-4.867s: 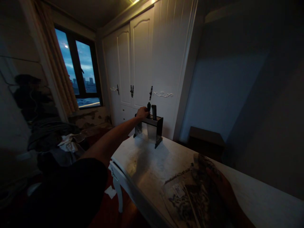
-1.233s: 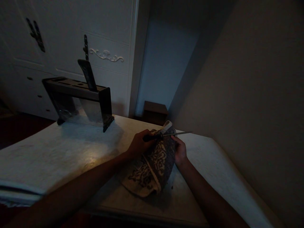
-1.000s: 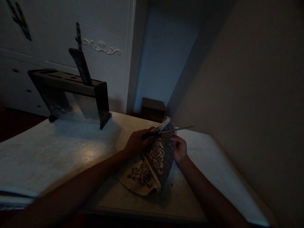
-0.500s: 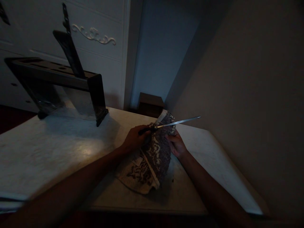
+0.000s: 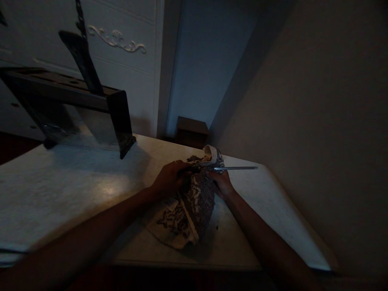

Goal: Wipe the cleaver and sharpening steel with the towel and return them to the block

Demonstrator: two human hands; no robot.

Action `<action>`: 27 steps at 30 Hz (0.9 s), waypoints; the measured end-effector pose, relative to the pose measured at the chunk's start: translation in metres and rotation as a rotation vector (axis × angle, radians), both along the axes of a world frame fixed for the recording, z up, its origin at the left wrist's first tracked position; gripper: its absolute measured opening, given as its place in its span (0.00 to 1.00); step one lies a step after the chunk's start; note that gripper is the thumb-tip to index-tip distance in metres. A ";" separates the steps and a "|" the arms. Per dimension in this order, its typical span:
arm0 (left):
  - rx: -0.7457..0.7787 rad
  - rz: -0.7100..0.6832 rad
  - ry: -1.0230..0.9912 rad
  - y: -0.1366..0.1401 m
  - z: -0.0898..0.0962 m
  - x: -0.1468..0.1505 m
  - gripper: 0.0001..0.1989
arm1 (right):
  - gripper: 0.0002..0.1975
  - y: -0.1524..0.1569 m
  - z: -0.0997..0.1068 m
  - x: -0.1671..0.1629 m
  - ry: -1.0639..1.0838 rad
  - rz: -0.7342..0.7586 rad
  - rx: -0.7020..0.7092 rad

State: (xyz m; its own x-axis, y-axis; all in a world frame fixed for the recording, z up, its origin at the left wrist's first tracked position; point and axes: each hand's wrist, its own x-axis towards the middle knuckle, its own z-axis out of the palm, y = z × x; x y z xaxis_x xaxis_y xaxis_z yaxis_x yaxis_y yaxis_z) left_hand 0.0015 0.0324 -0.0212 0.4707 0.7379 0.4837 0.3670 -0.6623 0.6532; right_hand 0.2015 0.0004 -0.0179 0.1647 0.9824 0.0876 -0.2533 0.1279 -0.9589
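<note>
A honing steel [image 5: 239,168] with a dark handle and a thin metal rod lies almost level across the middle, its tip pointing right. My left hand [image 5: 169,178] is closed around the handle. A brown and cream patterned towel [image 5: 201,202] hangs bunched below and around the rod, its lower part spread on the table. My right hand [image 5: 223,185] grips the towel, pinching a fold of it against the rod. The cloth hides part of the rod and some of my fingers.
A knife block [image 5: 118,97] with clear sides stands at the left of the pale marbled table [image 5: 69,190], with dark handles [image 5: 83,56] rising from it. A white panelled door [image 5: 130,24] is behind. A brown box [image 5: 192,125] sits past the far edge; a wall [image 5: 318,101] rises at right.
The honing steel has swung from tilted upward to nearly level, its tip lower. My right hand's towel fold now covers the rod near the handle. The towel's top has opened into a loop.
</note>
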 end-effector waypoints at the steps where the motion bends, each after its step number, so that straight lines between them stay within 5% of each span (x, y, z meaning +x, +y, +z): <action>1: 0.016 -0.002 0.005 0.000 0.000 0.000 0.12 | 0.20 0.000 -0.001 0.000 -0.005 0.007 0.001; 16: 0.105 0.034 -0.024 0.000 0.000 -0.001 0.11 | 0.20 -0.003 -0.001 -0.003 0.033 0.004 -0.001; 22: -0.030 0.032 -0.054 -0.004 0.000 0.002 0.15 | 0.20 -0.003 0.001 -0.002 0.094 0.054 -0.041; 27: -0.344 -0.016 -0.166 -0.003 0.001 0.003 0.17 | 0.22 -0.003 0.004 -0.003 0.057 0.106 0.004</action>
